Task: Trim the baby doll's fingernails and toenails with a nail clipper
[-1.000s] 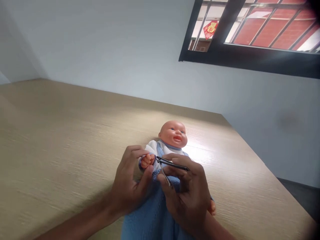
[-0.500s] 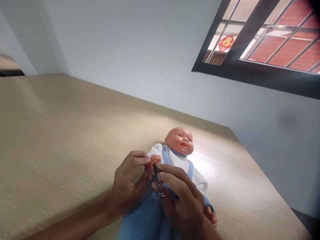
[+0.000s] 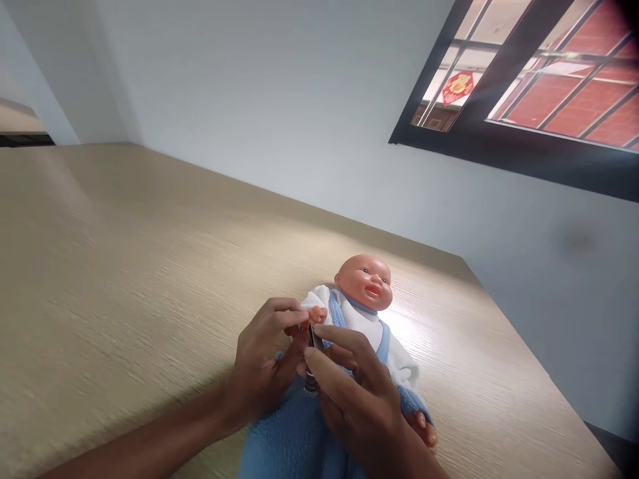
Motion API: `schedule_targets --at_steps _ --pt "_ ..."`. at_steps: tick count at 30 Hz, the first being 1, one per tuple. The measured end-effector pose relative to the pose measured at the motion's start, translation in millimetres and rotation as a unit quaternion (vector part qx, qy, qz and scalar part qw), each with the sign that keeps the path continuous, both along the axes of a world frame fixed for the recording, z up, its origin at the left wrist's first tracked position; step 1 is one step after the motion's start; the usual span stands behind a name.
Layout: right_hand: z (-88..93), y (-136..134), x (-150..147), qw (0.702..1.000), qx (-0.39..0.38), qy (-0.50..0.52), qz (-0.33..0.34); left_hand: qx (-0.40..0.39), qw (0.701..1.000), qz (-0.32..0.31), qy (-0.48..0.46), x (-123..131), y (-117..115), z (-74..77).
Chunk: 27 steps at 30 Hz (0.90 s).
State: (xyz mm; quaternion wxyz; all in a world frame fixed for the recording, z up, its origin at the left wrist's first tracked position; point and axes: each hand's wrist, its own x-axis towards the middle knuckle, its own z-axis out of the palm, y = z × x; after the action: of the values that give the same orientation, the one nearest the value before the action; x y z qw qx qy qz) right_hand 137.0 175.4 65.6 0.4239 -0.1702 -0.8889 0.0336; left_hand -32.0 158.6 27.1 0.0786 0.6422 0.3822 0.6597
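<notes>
A baby doll in a white top and blue knitted overalls lies on its back on the table. My left hand pinches the doll's hand, on the left in view. In my right hand is a nail clipper with a dark pattern, held against the doll's fingers. My right fingers cover much of the clipper, so I cannot tell whether its jaws touch the doll. The doll's other hand rests at its side, on the right.
The light wooden table runs back to a pale wall. A dark-framed window with bars is at upper right, a red and gold paper decoration showing through it. The table's right edge slants down toward the lower right.
My right index finger has moved down and left across the nail clipper, covering more of it. The clipper's lower end has swung a little left. The view has shifted slightly.
</notes>
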Motion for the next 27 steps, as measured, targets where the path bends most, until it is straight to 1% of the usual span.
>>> schedule_targets --at_steps 4,8,12,14,15,17,19,20,22,25,27 --pt "1.4 -1 2 1.0 0.009 -0.017 -0.006 -0.001 1.0 0.006 0.002 0 0 -0.2" --pt "7.9 -4 3 0.997 0.007 -0.069 -0.019 0.001 1.0 0.012 0.003 1 1 -0.7" --pt "18.0 -8 4 0.989 0.069 -0.124 -0.044 -0.002 1.0 -0.003 -0.009 2 1 -1.4" --pt "17.4 -8 3 0.988 0.073 -0.132 -0.043 -0.002 1.0 -0.011 -0.008 1 1 -1.5" --pt "15.2 -8 2 0.992 0.058 -0.11 -0.037 -0.003 1.0 -0.01 -0.004 1 0 -1.6" --pt "8.2 -6 0 1.0 0.002 -0.01 -0.025 -0.007 1.0 0.002 0.006 1 0 -2.0" --pt "1.4 -4 -4 0.99 -0.068 0.117 -0.026 -0.011 1.0 0.022 0.01 1 -1 -2.7" --pt "-0.8 -4 -6 0.982 -0.096 0.157 -0.03 -0.013 0.999 0.029 0.011 0 -1 -3.0" --pt "-2.5 -4 -8 0.977 -0.123 0.171 -0.028 -0.014 0.999 0.031 0.015 0 -1 -3.4" --pt "-0.8 -5 -9 0.985 -0.101 0.139 -0.013 -0.019 0.999 0.024 0.026 -3 -1 -3.4" --pt "0.4 -5 -9 0.987 -0.089 0.135 -0.024 -0.02 0.999 0.022 0.028 -4 -1 -3.0"
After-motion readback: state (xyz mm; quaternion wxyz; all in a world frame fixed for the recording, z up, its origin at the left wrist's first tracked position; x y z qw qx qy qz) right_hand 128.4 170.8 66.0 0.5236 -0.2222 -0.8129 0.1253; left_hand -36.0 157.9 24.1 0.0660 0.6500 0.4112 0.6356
